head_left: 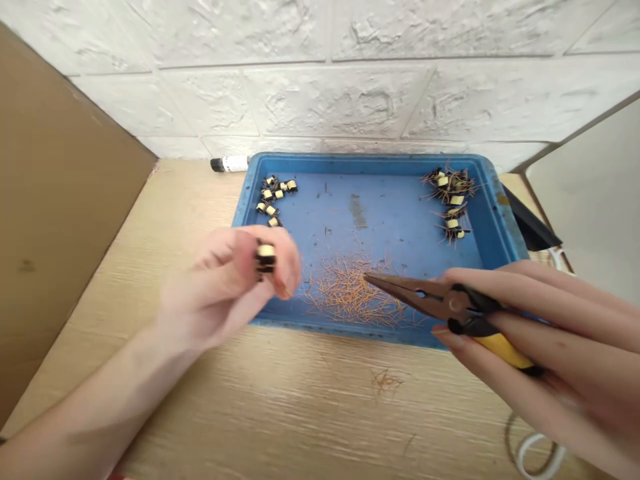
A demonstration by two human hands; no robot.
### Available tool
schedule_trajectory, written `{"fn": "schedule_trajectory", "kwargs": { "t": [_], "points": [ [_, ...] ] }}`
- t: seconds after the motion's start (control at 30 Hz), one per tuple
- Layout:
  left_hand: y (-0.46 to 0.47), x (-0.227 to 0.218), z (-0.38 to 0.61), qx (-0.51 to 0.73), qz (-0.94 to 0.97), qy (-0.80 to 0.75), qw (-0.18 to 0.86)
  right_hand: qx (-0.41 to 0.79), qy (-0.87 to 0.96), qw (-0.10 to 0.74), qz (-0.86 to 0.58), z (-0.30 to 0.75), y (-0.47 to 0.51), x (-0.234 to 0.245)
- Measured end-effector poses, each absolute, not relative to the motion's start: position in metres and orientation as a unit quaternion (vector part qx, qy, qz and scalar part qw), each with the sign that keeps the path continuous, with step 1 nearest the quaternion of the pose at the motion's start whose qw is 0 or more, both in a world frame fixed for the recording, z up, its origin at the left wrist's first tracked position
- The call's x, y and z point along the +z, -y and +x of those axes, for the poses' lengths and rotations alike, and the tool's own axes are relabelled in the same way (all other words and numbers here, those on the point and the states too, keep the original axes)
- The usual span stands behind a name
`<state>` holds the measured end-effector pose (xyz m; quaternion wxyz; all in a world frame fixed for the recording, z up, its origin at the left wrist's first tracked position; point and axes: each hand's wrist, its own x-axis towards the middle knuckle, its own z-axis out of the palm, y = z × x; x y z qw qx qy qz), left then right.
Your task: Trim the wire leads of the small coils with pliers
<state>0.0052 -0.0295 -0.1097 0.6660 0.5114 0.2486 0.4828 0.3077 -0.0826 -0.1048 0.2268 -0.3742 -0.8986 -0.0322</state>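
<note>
Tube (234,164) label unreadable upper left, wire scraps (355,290) in blue tray (395,207), left hand (223,287) pinching a part (266,256), right hand (545,327) clasping pliers (453,303)

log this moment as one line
left hand: holds black-and-yellow component | right hand: holds pliers | blue tray: loose wire pieces

White brick-textured wall panel (285,33) across back. Brown cardboard-like panel (65,173) upright at left, smooth off-white panel (595,180) at right. Pale wood-grain tabletop (280,413) below. White cylindrical tube with black cap (233,164) lies near wall. Long black object (533,221), far right, partly hidden. White ring-shaped item (522,457), bottom right.
</note>
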Motion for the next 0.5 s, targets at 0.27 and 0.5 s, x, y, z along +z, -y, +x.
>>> {"fn": "schedule_trajectory", "kwargs": {
  "t": [0.27,0.5],
  "points": [
    [0.0385,-0.1158,0.0083,0.412,0.539,-0.287,0.676,-0.036,0.900,0.225,-0.370,0.3010,0.0857,-0.1102],
    [0.0392,-0.1174,0.0077,0.387,0.530,-0.300,0.693,-0.029,0.896,0.234,-0.376,0.2958,0.0867,-0.1153]
  ]
}}
